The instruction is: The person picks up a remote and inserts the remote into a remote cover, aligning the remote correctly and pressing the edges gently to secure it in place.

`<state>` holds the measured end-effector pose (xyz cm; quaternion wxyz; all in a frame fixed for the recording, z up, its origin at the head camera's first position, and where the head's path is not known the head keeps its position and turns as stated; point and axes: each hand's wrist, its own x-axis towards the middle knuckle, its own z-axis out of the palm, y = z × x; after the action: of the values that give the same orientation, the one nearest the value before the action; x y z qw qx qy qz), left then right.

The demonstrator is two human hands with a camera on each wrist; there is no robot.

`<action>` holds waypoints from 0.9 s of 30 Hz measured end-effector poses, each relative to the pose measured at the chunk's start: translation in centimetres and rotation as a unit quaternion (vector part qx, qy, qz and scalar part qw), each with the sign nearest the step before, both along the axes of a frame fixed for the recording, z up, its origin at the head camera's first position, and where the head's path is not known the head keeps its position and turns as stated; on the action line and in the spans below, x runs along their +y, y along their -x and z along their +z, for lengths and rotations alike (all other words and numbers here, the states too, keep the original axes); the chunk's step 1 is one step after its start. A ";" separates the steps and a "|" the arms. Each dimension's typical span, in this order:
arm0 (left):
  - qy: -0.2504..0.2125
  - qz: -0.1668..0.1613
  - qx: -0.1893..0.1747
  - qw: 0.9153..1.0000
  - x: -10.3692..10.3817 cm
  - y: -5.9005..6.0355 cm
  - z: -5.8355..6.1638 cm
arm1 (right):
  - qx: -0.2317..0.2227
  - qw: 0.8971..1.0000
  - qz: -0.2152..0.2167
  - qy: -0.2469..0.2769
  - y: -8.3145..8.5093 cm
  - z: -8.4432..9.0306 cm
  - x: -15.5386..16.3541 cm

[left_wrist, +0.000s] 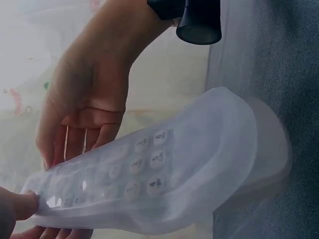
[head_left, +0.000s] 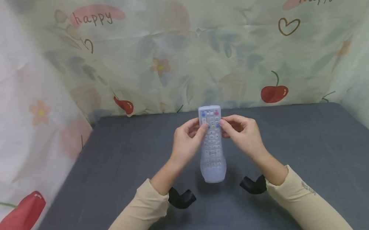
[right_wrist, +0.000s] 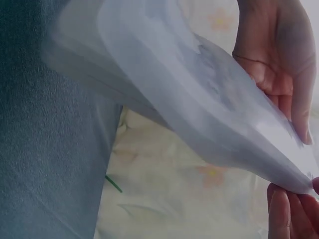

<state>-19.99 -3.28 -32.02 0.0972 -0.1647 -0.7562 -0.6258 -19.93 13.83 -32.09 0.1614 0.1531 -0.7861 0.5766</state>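
Note:
A remote control point(head_left: 213, 153) in a translucent whitish sleeve is held upright between both hands, its button face toward the head camera. My left hand point(head_left: 187, 138) pinches its left edge near the top, thumb on the front and fingers behind. On the opposite edge my right hand point(head_left: 243, 133) pinches it the same way, at about the same height. The left wrist view shows number keys through the sleeve of the remote point(left_wrist: 149, 164), and its wide rounded lower end close over the tabletop. In the right wrist view the remote's sleeve point(right_wrist: 199, 114) looks glossy along its side.
A dark grey table point(head_left: 117, 180) lies under the hands. Behind it hangs a printed curtain point(head_left: 199, 65) with cherries, hearts and flowers, and similar cloth point(head_left: 15, 120) covers the sides. Black wrist-camera mounts point(head_left: 182, 199) stick out beneath both wrists.

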 end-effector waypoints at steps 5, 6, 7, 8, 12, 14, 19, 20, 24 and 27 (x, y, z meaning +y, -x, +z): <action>0.018 0.018 0.022 0.999 0.2 -0.1 -0.1 | 0.008 0.999 -0.021 -0.040 -0.1 0.2 0.1; 0.020 0.023 0.024 0.999 0.3 -0.1 -0.1 | 0.011 0.998 -0.023 -0.049 -0.1 0.3 0.1; 0.020 0.027 0.023 0.999 0.3 -0.1 -0.1 | 0.014 0.998 -0.024 -0.056 -0.2 0.3 0.1; 0.018 0.029 0.022 0.999 0.3 -0.2 -0.1 | 0.018 0.998 -0.024 -0.063 -0.3 0.3 0.1; 0.007 0.033 0.017 0.999 0.3 -0.3 -0.2 | 0.033 0.996 -0.021 -0.083 -0.5 0.4 0.0; 0.001 0.035 0.014 0.999 0.2 -0.4 -0.3 | 0.052 0.993 -0.027 -0.104 -0.6 0.3 0.0; -0.025 0.040 -0.005 0.999 0.3 -0.4 -0.3 | 0.150 0.970 -0.061 -0.181 -0.6 0.2 -0.3; -0.034 0.040 -0.009 0.999 0.3 -0.3 -0.4 | 0.171 0.964 -0.069 -0.195 -0.5 0.1 -0.3; -0.067 0.047 -0.035 0.996 0.5 -0.2 -0.4 | 0.215 0.945 -0.081 -0.232 -0.3 -0.1 -0.6; -0.087 0.062 -0.058 0.993 0.7 -0.1 -0.5 | 0.220 0.940 -0.078 -0.248 -0.2 -0.3 -0.8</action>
<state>-19.87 -2.62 -32.51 0.1056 -0.0721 -0.7122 -0.6903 -19.70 13.06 -32.36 0.3322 0.2496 -0.8585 0.3006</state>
